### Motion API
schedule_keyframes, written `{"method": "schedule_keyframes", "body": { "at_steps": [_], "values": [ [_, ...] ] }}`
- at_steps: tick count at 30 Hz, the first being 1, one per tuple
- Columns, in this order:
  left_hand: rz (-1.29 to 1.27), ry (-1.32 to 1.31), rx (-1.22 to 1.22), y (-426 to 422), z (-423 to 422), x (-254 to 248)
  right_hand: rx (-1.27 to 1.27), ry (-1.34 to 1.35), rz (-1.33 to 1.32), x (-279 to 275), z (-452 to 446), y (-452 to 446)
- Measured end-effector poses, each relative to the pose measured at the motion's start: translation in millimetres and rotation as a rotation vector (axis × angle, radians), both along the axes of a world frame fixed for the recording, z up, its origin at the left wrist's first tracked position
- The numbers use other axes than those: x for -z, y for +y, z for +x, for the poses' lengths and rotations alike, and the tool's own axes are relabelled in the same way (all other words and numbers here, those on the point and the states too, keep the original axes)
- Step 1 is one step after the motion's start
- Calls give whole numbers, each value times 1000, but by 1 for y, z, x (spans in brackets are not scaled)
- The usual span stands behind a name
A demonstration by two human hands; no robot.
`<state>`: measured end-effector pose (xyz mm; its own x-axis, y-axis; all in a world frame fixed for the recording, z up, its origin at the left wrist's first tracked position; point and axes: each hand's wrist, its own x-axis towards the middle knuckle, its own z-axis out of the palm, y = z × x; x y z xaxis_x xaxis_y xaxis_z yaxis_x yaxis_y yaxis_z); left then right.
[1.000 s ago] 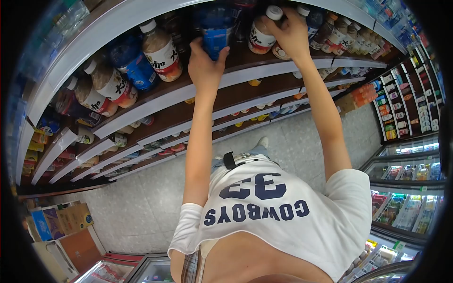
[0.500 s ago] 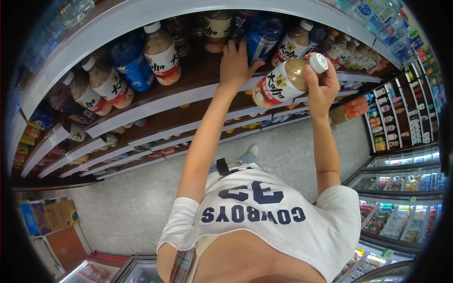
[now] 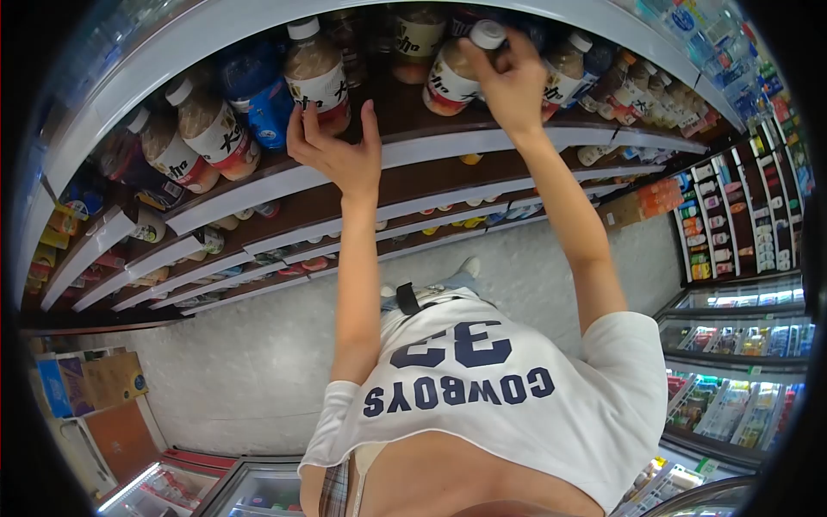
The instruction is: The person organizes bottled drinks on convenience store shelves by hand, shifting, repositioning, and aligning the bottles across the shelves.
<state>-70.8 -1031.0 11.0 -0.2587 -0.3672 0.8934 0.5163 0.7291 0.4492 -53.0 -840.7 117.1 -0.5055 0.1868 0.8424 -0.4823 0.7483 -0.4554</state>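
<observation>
My right hand (image 3: 515, 90) is closed around the upper part of a milk-tea-coloured drink bottle (image 3: 448, 82) with a white cap. That bottle stands at the front of the dark shelf, its base on or just over the board; I cannot tell which. To the left, my left hand (image 3: 338, 157) is open, thumb apart from the fingers. Its fingertips are at the lower label of a similar bottle (image 3: 319, 77), which stands upright; whether they press on it is unclear.
Blue-labelled bottles (image 3: 264, 108) and more brown drink bottles (image 3: 215, 133) line the shelf. A pale rail (image 3: 431, 142) edges it. Lower shelves hold more goods. Glass-front coolers (image 3: 732, 396) stand to the right, and cardboard boxes (image 3: 108, 383) are at the lower left.
My right hand has carried its bottle up and left from in front of the shelf onto the shelf area. My left hand has moved left from the shelf gap to another bottle.
</observation>
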Motion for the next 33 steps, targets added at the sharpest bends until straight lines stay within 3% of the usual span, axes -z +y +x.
{"method": "schedule_keyframes", "body": {
  "at_steps": [3,6,9,13,14,17,20,23,26,29,33],
  "values": [
    [-24,-23,-45,-8,-6,-2,36,41,77,2,-35,-1],
    [-65,-41,-161,-10,-15,-3,307,147,239,-8,-45,-12],
    [-79,-85,-206,-10,-16,2,281,173,362,-20,-35,-35],
    [-76,-74,-158,-12,-16,5,111,45,598,-36,-48,-67],
    [-78,-75,-152,-12,-16,5,28,227,605,-32,-79,-67],
    [-87,-67,-138,-12,-15,5,-181,215,648,-40,-132,-79],
    [-112,-46,-133,-13,-13,8,-269,-155,632,-56,-109,-83],
    [-131,-14,-122,-17,-13,11,-350,-132,590,-69,-88,-73],
    [-105,4,-103,-17,-12,10,-248,-204,790,-71,-80,-46],
    [-95,28,-95,-16,-13,9,123,-1075,558,-114,-35,-71],
    [-90,16,-99,-14,-14,9,-77,-406,791,-90,-57,-40]
  ]
}}
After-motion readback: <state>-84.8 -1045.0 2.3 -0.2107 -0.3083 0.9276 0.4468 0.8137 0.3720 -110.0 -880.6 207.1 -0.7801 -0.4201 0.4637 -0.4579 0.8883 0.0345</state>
